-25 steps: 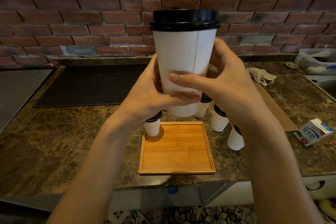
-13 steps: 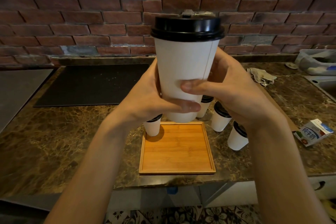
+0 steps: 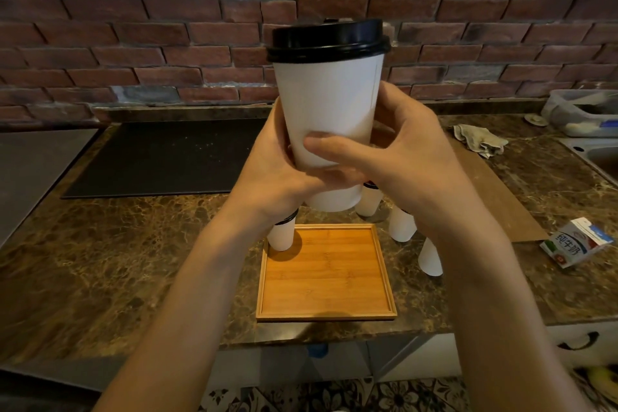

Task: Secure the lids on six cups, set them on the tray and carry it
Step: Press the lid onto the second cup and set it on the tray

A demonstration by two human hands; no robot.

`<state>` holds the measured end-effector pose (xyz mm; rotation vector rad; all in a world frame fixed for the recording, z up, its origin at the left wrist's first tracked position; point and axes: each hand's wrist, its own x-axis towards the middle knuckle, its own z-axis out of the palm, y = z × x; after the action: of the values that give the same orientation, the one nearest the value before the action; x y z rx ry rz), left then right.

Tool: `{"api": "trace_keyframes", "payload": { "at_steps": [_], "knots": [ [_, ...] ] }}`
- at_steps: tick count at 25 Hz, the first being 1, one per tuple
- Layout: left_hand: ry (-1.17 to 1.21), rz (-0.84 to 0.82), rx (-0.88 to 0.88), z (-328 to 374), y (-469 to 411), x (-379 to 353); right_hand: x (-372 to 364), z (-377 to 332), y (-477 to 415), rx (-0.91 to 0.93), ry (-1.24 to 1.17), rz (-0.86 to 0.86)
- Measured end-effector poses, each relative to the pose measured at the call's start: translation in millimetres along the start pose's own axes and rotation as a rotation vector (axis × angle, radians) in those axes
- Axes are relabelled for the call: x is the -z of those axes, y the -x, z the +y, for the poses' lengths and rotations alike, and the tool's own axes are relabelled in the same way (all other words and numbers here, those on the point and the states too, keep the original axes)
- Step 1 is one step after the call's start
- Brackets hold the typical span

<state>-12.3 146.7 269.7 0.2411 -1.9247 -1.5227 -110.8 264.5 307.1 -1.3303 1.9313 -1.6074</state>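
Item 1: white cup [image 3: 327, 110], upright, black lid [image 3: 327, 40] sitting on its rim. It is hanging in the air above the far edge of the tray [image 3: 326, 278], not touching it.

Item 2: left hand [image 3: 277, 174]. I am seeing it wrapping the cup's lower left side, thumb curling across the front.

Item 3: right hand [image 3: 401, 150]. It is clasping the cup's right side, thumb lying across the front just above the left thumb. Both hands are gripping the cup together.

Item 4: square wooden tray, lying flat on the marble counter [image 3: 100, 261] near the counter's front edge.

Item 5: small lidded cup [image 3: 281, 236], standing at the tray's far left corner; I cannot tell whether it is standing inside the rim.

Item 6: three more cups [image 3: 401, 224], standing on the counter beyond the tray's far right corner, partly hiding behind the right wrist.

Item 7: milk carton [image 3: 575, 242], lying well to the right of the tray.

Item 8: crumpled cloth [image 3: 480, 140], lying far right of and beyond the tray.

Item 9: black mat [image 3: 167, 157], lying beyond the tray to the left.
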Motion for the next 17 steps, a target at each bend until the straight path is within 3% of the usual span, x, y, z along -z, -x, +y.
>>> {"api": "trace_keyframes", "payload": {
  "at_steps": [8, 17],
  "knots": [
    [-0.013, 0.064, -0.023, -9.2, -1.1, -9.1, -21.6, 3.0, 7.9, -0.014, 0.273, 0.220],
    [-0.061, -0.024, -0.012, -1.7, -3.4, 5.6, -2.6, 0.1, -0.4, -0.001, 0.109, 0.132]
  ]
}}
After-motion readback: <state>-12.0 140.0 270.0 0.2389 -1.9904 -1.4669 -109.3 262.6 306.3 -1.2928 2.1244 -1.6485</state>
